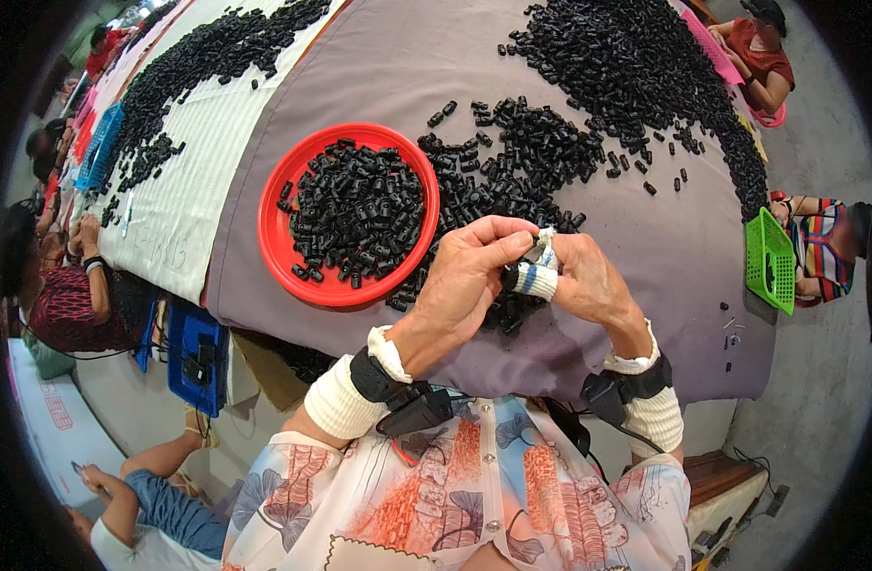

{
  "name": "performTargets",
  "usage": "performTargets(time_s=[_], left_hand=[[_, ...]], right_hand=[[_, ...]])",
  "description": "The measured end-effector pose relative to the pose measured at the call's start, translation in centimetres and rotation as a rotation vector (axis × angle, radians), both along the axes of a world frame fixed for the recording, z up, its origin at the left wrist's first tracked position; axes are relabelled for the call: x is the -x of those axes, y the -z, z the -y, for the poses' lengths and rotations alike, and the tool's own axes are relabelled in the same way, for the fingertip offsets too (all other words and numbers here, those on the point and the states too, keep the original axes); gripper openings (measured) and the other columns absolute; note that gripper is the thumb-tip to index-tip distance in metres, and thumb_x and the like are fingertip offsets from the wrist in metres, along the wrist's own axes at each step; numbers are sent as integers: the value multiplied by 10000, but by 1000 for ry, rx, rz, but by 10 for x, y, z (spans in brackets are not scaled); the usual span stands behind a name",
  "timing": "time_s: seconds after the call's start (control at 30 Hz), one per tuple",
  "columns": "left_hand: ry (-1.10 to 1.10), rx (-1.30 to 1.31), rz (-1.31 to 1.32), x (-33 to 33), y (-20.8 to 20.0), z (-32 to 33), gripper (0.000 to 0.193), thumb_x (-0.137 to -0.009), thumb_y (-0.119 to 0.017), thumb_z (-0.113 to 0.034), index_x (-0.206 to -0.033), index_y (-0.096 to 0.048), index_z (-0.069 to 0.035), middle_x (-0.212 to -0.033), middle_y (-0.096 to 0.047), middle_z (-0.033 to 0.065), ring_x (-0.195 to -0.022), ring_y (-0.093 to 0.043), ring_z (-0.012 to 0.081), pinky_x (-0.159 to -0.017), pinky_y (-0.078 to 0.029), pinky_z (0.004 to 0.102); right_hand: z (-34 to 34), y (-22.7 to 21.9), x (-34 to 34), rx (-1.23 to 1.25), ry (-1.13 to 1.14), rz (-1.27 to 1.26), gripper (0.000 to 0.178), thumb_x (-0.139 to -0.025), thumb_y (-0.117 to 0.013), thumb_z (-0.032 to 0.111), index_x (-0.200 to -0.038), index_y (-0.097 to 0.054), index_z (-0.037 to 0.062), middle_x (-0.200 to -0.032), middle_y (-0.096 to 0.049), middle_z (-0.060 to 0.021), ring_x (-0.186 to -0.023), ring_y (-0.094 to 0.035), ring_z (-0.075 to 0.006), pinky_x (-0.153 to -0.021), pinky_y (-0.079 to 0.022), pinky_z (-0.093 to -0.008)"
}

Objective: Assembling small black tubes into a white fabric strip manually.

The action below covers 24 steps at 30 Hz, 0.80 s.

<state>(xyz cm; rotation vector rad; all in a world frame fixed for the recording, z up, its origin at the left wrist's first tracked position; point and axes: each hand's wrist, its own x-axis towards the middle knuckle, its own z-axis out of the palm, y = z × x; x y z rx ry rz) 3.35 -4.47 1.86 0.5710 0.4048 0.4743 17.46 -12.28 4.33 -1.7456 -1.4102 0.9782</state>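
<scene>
My two hands meet above the near middle of the table. The thumb and forefinger of my left hand (466, 284) are pinched together on a small black plastic piece, mostly covered by the fingers. Against it my right hand (596, 285) is closed, its fingers curled inward; what it grips is too small and hidden to name. White cloth with blue stripes (537, 280) is wrapped about the right fingers. Just left of my hands stands a red round tray (272, 246) heaped with black cylindrical pieces (360, 209). More loose black pieces (521, 157) lie beyond and beneath my hands.
A large black heap (626, 67) covers the far right of the grey tablecloth (683, 305). At the right edge is a green basket (771, 262). A blue crate (190, 357) stands below the table's left side. Other people sit along both sides.
</scene>
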Motion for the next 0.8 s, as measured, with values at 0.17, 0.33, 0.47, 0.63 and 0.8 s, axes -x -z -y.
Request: performTargets(time_s=[0.17, 0.33, 0.47, 0.63, 0.8], left_hand=[[42, 84, 64, -2, -4, -1, 156, -879, -547, -105, -996, -574, -6, -903, -605, 40, -801, -577, 96, -731, -483, 243], [69, 143, 106, -3, 3, -1, 185, -894, -521, -119, -1042, -558, -13, -902, -613, 56, -822, -595, 129, -751, -497, 275], [57, 148, 118, 1, 3, -2, 173, -877, -535, -96, -1023, -559, -8, -901, -613, 64, -821, -598, 131, -752, -497, 271], [58, 45, 36, 1, -4, -3, 169, -836, -556, -58, -998, -568, -10, -891, -612, 58, -819, -592, 124, -753, -490, 261], [39, 37, 24, 3, -2, -6, 165, -827, -566, -64, -983, -573, -13, -879, -603, 42, -807, -577, 108, -744, -481, 249]], right_hand=[[3, -9, 2, -28, 24, 93, 323, -722, -693, 287, -705, -553, -4, -599, -525, -61, -535, -465, -137, -516, -396, -302], [8, -1, 2, -26, 163, -96, 300, -696, -728, 251, -740, -579, -6, -604, -527, -25, -557, -463, -105, -522, -395, -274], [6, -10, 7, 36, 186, -89, 275, -678, -738, 215, -753, -592, -6, -611, -527, -17, -568, -458, -96, -529, -396, -267], [4, -6, 7, 28, 163, -78, 259, -671, -730, 204, -743, -594, -4, -613, -530, -23, -566, -465, -102, -530, -393, -265], [-1, -11, 15, 29, 194, -94, 261, -676, -728, 215, -760, -600, 3, -610, -512, -14, -566, -455, -92, -522, -386, -262]])
